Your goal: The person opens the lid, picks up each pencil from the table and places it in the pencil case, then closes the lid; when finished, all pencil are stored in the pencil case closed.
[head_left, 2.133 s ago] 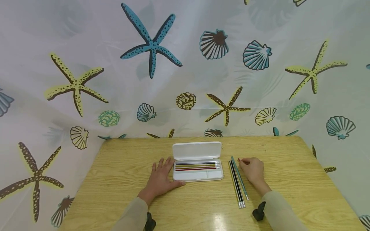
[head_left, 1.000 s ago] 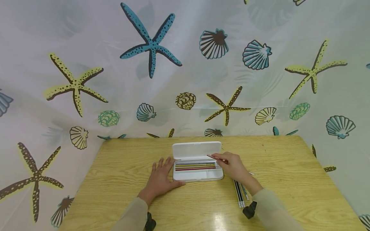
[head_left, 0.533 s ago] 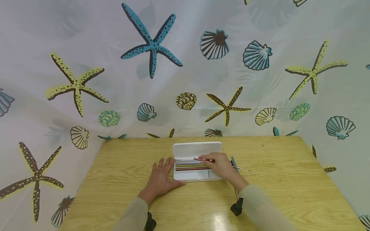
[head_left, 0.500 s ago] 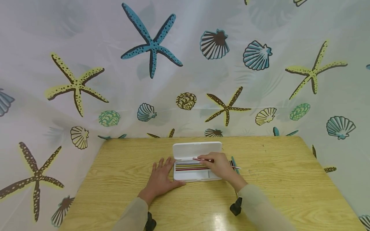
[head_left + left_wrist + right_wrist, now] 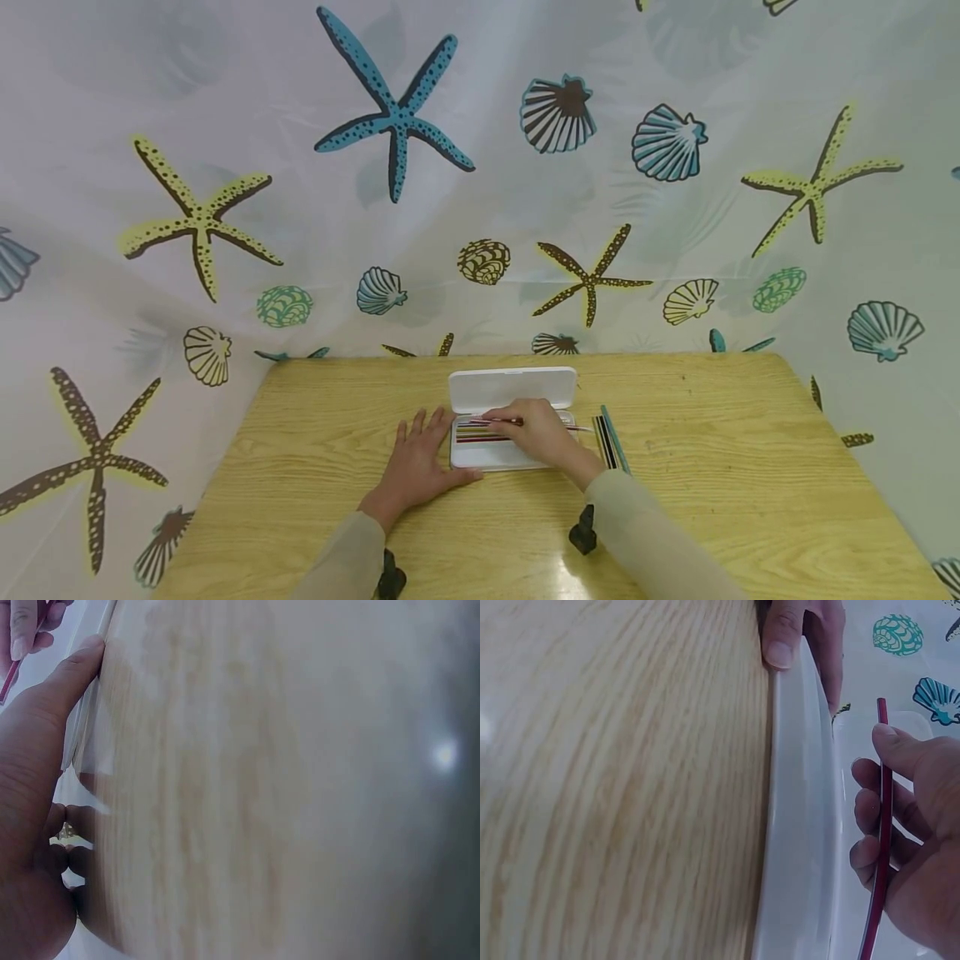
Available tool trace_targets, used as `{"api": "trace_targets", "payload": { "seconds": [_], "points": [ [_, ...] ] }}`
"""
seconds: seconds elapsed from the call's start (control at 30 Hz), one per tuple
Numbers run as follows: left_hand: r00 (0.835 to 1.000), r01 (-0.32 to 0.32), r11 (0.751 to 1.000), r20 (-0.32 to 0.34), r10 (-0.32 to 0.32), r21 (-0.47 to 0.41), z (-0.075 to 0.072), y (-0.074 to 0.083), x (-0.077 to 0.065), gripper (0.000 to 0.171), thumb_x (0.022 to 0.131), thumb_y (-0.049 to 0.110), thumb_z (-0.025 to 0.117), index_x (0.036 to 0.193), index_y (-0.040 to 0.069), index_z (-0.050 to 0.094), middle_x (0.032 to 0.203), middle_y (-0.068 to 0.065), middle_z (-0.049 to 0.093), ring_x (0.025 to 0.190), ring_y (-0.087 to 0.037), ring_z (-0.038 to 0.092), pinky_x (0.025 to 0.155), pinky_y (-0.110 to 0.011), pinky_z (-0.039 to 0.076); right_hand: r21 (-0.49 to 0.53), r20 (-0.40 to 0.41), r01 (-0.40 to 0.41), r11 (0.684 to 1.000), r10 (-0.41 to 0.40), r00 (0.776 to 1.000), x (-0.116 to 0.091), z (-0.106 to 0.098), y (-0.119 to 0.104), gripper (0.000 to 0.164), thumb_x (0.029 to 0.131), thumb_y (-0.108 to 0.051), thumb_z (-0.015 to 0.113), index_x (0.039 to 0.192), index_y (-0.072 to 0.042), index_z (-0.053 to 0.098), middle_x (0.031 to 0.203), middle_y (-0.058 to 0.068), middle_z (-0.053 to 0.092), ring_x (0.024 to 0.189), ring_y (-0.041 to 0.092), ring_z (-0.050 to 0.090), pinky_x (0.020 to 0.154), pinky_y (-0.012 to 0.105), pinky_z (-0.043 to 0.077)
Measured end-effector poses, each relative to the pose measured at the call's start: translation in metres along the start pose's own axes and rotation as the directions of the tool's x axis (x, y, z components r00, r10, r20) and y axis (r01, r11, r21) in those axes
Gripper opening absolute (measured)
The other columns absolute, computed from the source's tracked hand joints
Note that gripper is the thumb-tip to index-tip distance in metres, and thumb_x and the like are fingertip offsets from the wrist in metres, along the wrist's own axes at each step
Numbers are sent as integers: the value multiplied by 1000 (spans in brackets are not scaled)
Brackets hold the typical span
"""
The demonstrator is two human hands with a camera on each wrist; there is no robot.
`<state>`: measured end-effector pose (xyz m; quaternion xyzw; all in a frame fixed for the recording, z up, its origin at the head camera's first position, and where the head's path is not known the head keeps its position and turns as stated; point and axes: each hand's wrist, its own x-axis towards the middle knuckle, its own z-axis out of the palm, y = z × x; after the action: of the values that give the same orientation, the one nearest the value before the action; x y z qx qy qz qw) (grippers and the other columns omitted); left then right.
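Note:
My right hand (image 5: 546,433) pinches a dark red pencil (image 5: 886,817) between thumb and fingers over the white pencil case (image 5: 480,457). The pencil points left and its pale end sticks out past the case's right side. Several coloured pencils (image 5: 471,432) lie lengthwise in the case's rear part, partly hidden by this hand. The case's lid (image 5: 513,388) stands raised at the back. My left hand (image 5: 416,473) rests at the case's left end, fingers spread; its thumb (image 5: 71,675) lies along the front edge.
Right of the case lie several pencils (image 5: 603,442), dark-striped ones and a teal pencil (image 5: 615,437), their near ends hidden by my right sleeve (image 5: 637,521). The wooden table (image 5: 750,467) ends at a patterned curtain (image 5: 480,325).
My right hand has picked up the red pencil from the right of the loose pencils and carried it left over the case, turning it sideways. The left hand has stayed put.

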<state>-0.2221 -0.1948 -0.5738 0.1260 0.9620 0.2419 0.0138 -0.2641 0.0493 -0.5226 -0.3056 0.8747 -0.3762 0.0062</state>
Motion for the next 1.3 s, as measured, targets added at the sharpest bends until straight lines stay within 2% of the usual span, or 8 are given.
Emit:
{"api": "trace_targets", "payload": {
  "seconds": [0.23,0.53,0.63,0.9,1.1,1.3],
  "points": [
    [1000,-3,1000,4,3,-3,-1,0,0,110,83,76,72,167,18,33,171,-19,32,161,-48,18,127,-72,11,-6,41,35,999,-35,999,7,12,2,21,101,-16,72,118,-10,82,100,7,80,72,2,51,63,20,44],
    [1000,-6,1000,-5,6,-11,-1,0,-1,110,83,76,72,166,17,35,171,-20,33,161,-48,19,126,-73,11,9,50,43,999,-44,998,12,20,-1,22,101,-16,72,120,-10,82,103,7,81,75,4,54,65,20,44],
    [1000,-3,1000,-3,3,-17,-2,1,-1,109,83,75,73,166,16,35,171,-20,33,161,-48,18,127,-73,10,3,42,43,999,-43,998,13,22,0,22,100,-15,72,119,-10,82,104,7,81,79,8,61,66,20,46],
    [1000,-6,1000,-6,6,-10,-1,0,-2,109,83,75,73,166,16,35,170,-20,34,161,-48,19,127,-73,11,-22,33,37,999,-37,999,15,27,6,22,100,-17,73,120,-11,82,107,5,82,85,16,69,71,24,50],
    [1000,-5,1000,-12,5,-14,0,-1,-1,109,82,76,73,166,17,36,170,-20,35,161,-48,20,127,-72,11,-62,30,35,997,-33,999,16,29,7,22,100,-18,73,119,-13,82,110,3,82,95,22,72,81,33,56],
    [1000,-8,1000,-9,8,-16,0,-1,-1,109,82,76,73,166,17,37,170,-19,35,161,-48,19,127,-72,12,-97,20,35,995,-33,999,16,30,4,21,99,-18,75,118,-14,83,107,2,82,92,23,71,81,36,55]
  ]
}}
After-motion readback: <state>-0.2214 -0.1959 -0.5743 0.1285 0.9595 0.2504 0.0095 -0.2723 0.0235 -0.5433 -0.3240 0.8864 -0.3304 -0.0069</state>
